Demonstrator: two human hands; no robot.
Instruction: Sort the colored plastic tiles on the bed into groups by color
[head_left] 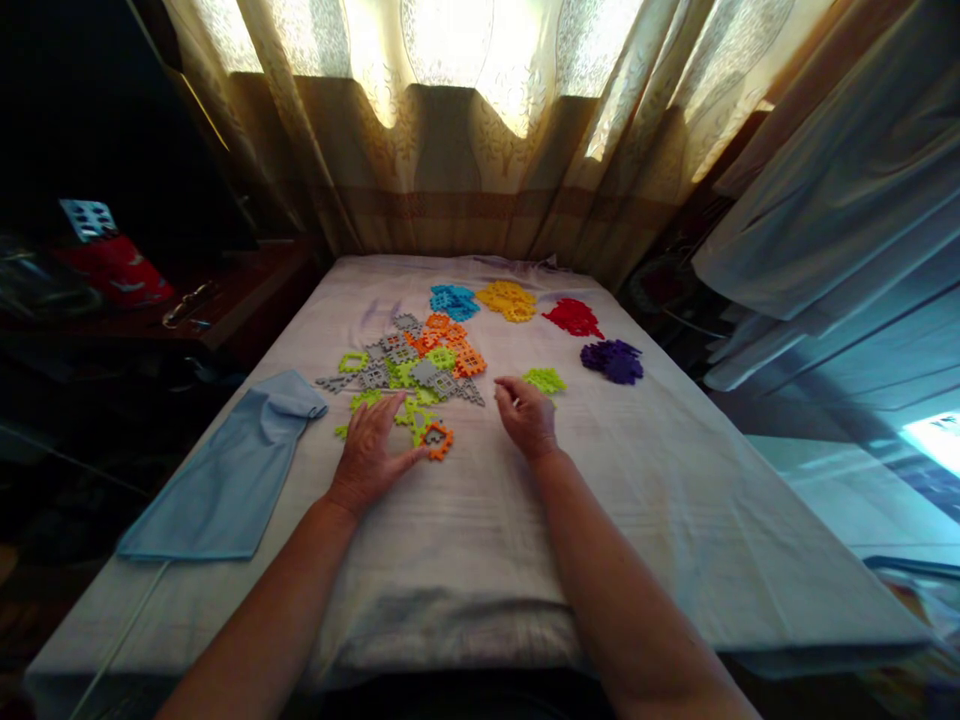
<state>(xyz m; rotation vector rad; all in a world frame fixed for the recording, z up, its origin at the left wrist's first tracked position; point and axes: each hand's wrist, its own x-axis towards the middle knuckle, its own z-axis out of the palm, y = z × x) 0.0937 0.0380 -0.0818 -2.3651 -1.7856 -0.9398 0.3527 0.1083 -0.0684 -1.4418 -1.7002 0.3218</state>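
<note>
A mixed heap of flat interlocking building pieces in grey, orange and lime green [403,373] lies on the cloth-covered table. My left hand [371,455] rests at the heap's near edge, fingers spread over lime green pieces. Its thumb reaches toward an orange square piece [438,440]. To the right of the heap, my right hand [526,415] is closed with curled fingers; whether a piece is inside is hidden. Just behind it sits a small lime green pile [545,380]. Sorted piles in blue [453,302], yellow [508,299], red [574,317] and purple [613,361] curve around the back and right.
A light blue cloth bag [225,475] lies at the table's left, with a pale cord below it. Curtains [465,180] hang behind the table. Left of it stands a dark cabinet [255,295] with a red box [124,270]; hanging cloths [832,210] are on the right.
</note>
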